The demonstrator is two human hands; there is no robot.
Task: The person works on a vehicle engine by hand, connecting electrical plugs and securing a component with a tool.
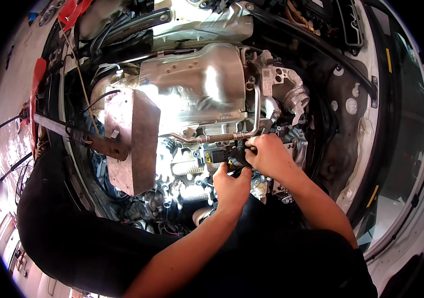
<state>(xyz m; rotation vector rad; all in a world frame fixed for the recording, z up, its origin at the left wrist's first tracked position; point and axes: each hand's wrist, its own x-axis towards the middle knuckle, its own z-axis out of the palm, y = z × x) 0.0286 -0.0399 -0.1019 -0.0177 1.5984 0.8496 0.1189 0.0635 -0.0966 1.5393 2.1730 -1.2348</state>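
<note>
Both of my hands are at a small black plastic part [224, 155] with yellow spots, in the middle of the engine [172, 184]. My left hand [232, 185] grips its lower edge from below, thumb and fingers closed on either side. At its right end my right hand [266, 155] is closed, with the fingertips pinched against it. Those fingertips partly hide what they grip. Just above the part runs a thin metal pipe with a braided section [217, 138]. A large shiny metal heat shield [192, 82] lies beyond that.
To the left of my hands a grey metal block [135, 144] stands up over the engine, joined to a rusty bracket [106, 146]. A dark strut [316, 42] crosses the far right. The white car body edge [358, 164] borders the bay. Red cloth [38, 84] hangs at the left.
</note>
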